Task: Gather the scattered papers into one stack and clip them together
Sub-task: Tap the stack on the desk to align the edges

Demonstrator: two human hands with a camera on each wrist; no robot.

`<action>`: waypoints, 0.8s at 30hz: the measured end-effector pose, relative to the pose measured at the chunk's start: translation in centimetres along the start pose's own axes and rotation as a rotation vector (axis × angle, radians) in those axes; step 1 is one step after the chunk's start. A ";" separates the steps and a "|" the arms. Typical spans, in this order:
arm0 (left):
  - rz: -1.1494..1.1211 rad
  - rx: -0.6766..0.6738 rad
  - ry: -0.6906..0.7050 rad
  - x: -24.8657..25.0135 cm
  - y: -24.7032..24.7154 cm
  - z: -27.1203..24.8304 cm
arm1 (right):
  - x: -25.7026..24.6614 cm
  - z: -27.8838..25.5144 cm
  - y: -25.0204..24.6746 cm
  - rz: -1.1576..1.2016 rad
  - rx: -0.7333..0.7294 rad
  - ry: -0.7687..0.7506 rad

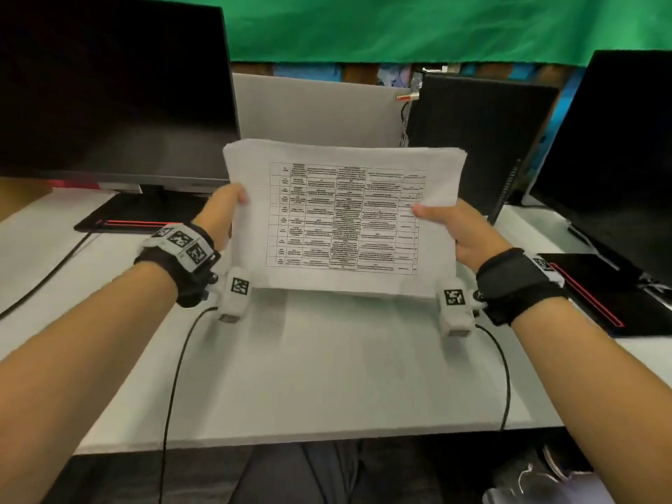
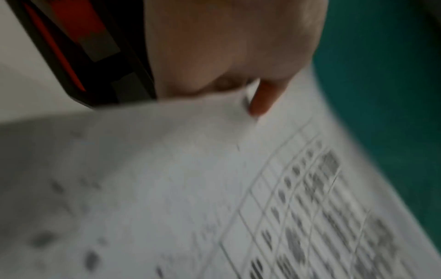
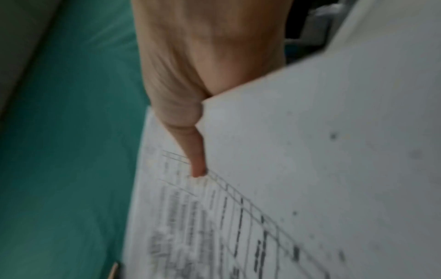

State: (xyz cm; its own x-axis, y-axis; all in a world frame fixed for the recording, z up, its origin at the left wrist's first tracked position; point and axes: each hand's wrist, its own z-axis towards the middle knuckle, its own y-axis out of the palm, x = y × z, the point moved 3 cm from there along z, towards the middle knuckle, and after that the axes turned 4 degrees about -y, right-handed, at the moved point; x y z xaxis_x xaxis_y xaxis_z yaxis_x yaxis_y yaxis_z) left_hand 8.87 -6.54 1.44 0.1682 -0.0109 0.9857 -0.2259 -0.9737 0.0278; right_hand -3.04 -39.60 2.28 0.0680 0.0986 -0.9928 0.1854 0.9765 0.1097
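Left hand (image 1: 222,209) and right hand (image 1: 460,231) each pinching a side edge of the paper stack (image 1: 342,220), thumbs on the printed top sheet, fingers hidden behind; stack held in the air, tilted up, above the white desk (image 1: 327,376). Thin white sheets, edges nearly flush, a black-lined table of small text on top. Left of the stack a dark monitor (image 1: 109,89), right of it another (image 1: 611,147), behind it a grey partition (image 1: 312,110) and green cloth (image 1: 436,27).
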 end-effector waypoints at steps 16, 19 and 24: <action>-0.970 -0.314 -0.140 -2.1 1.5 -3.3 | 3.9 -1.4 -0.2 0.330 0.147 0.286; -1.019 -0.257 -0.017 -3.1 1.9 -3.1 | 4.4 -1.9 0.4 0.363 0.142 0.249; -0.804 0.080 -0.013 -4.9 2.2 -2.8 | 6.4 -3.0 1.5 0.333 0.115 0.179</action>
State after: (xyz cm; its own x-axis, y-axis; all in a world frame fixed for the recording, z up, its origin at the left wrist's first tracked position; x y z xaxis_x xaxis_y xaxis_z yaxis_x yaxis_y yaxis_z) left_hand 4.82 -8.02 -2.86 0.2614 0.6973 0.6674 0.0386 -0.6984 0.7146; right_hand -5.30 -36.94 -4.04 -0.0268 0.4483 -0.8935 0.2912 0.8585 0.4220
